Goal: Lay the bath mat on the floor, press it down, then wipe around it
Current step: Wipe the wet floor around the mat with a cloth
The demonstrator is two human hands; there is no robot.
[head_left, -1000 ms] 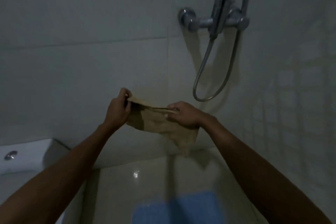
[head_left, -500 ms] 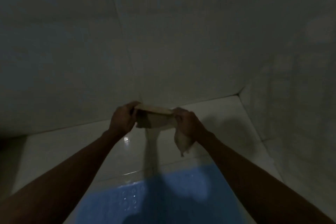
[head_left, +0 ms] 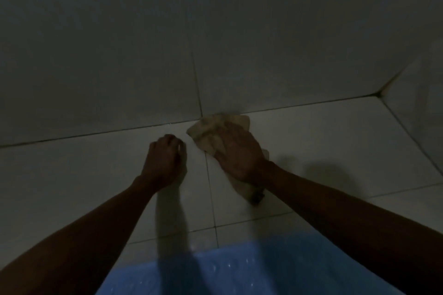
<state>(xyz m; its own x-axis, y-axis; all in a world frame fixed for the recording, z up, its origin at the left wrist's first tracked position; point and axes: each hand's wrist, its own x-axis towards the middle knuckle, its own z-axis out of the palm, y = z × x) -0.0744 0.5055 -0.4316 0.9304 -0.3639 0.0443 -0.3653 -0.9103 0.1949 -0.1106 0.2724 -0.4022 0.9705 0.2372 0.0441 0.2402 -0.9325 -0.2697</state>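
Bath mat (head_left: pixel 251 273) flat on floor (head_left: pixel 84 187). My right hand (head_left: pixel 239 155) presses cloth (head_left: pixel 215 132) flat-fingered beyond the mat, at the wall (head_left: pixel 287 43) joint. Left hand (head_left: pixel 165 163) loosely curled, holding nothing, beside the cloth. Risk: glossy tile, braced palm slips; dim light hides missed patches.

We see bare floor tile (head_left: pixel 84 175) left of the left hand (head_left: pixel 165 163), and more to the right of the right hand (head_left: pixel 239 151), as far as the side wall (head_left: pixel 419 115). Ahead, the back wall (head_left: pixel 215 43) closes the way, and the cloth (head_left: pixel 215 132) already touches its base. Near us the blue bath mat (head_left: pixel 239 275) covers the floor.
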